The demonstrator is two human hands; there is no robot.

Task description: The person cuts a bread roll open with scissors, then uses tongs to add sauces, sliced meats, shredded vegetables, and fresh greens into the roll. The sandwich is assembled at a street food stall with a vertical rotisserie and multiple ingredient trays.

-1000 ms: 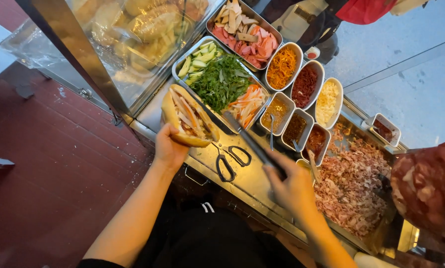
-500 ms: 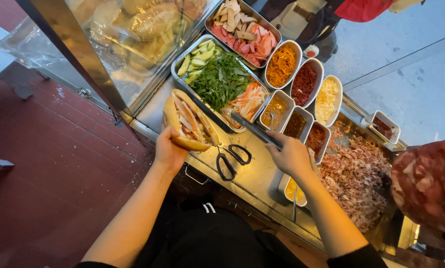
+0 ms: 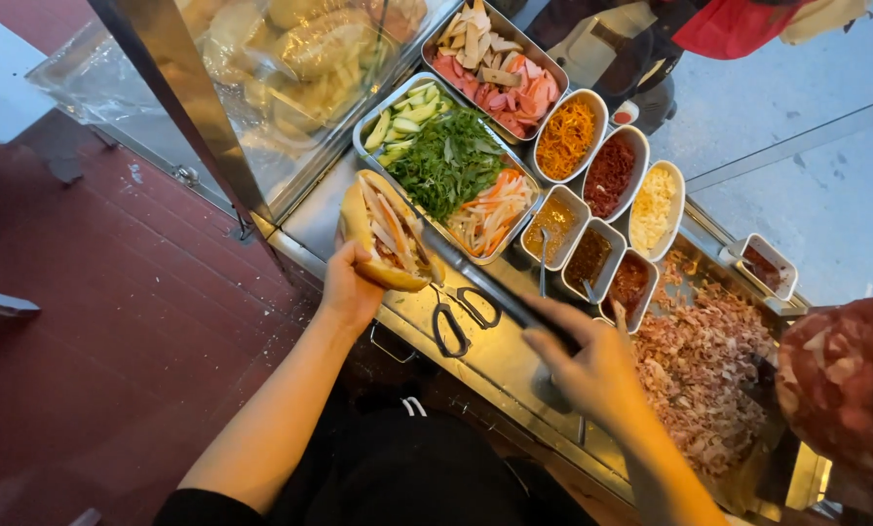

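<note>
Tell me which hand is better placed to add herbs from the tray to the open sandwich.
Right, probably. The right hand already grips long tongs whose tips lie near the tray of herbs, while the left hand is busy cradling the open sandwich.

Our right hand [image 3: 592,365] has drawn back from the shredded meat [image 3: 700,375] toward the scissors [image 3: 461,317], and the tongs [image 3: 485,282] it grips now reach their tips into the sandwich [image 3: 388,234], which has dipped slightly closer to the scissors.
</note>
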